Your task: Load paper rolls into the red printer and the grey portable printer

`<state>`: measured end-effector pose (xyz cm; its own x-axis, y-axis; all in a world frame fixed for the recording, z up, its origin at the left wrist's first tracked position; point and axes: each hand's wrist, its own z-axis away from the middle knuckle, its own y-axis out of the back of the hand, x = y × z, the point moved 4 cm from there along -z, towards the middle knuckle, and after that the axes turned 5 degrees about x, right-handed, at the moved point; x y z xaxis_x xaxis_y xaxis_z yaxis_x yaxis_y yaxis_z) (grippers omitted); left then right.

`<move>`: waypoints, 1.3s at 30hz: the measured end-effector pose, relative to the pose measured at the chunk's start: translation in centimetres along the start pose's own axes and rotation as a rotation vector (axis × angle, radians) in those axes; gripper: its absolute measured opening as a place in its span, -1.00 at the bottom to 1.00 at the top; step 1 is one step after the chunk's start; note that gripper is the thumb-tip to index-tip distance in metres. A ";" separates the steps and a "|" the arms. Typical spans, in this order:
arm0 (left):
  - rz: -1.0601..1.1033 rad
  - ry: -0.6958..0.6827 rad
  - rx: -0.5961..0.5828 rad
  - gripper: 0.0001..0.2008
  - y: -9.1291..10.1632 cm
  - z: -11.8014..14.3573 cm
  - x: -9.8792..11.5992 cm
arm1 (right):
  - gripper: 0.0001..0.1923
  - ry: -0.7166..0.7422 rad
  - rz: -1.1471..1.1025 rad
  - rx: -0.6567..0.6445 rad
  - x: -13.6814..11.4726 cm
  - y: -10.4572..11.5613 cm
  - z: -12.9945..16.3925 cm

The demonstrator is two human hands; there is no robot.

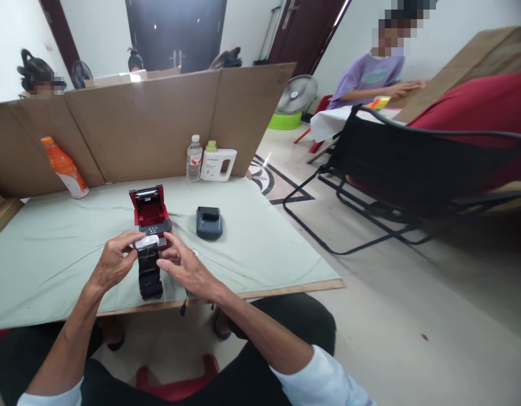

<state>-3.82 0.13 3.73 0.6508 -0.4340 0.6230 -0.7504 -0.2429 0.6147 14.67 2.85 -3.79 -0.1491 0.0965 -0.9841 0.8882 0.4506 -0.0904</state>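
My left hand (112,262) and my right hand (186,268) pinch a small white roll (147,242) from either side, near the table's front edge. A glossy, creased black strip (149,273) hangs from it toward me; I cannot tell what material it is. Just beyond the roll stands a small red and black printer (151,213), its lid raised and its hollow inside showing. The hands and the roll cover part of its front. To the right sits a dark, boxy device (208,223), touched by neither hand.
A tall cardboard screen (146,124) borders the cloth-covered table (252,242) at the back. Before it stand an orange bottle (63,166), a clear water bottle (194,160) and a white jug (218,163). Right of the table is a black folding chair (404,163); a person in purple sits beyond.
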 end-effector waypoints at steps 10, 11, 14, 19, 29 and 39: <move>0.025 -0.130 0.079 -0.65 -1.4 1.1 3.1 | -0.42 -0.245 -0.575 -0.016 -0.3 -1.5 -0.7; 0.044 -0.131 0.060 -0.65 -1.2 1.2 3.5 | -0.44 -0.253 -0.601 -0.047 -0.4 -1.5 -0.6; 0.128 -0.100 -0.090 -0.69 -0.2 0.9 4.3 | -0.47 -0.254 -0.634 -0.114 -0.6 -1.4 -0.3; 0.095 -0.065 -0.441 -0.59 1.3 -0.8 6.2 | -0.44 -0.309 -0.536 -0.233 -1.0 -1.0 0.7; -0.053 -0.231 -0.600 -0.45 1.1 -0.9 9.6 | -0.46 -0.271 -0.446 -0.225 -1.9 -0.9 1.7; 0.310 -0.051 -0.480 -0.42 0.1 0.3 6.1 | -0.43 -0.248 -0.553 -0.204 -1.7 -1.3 2.2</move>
<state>0.06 -2.85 7.46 0.3937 -0.4663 0.7922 -0.7607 0.3185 0.5655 14.76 0.12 -2.37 -0.4348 -0.3956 -0.8090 0.6048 0.5373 -0.5878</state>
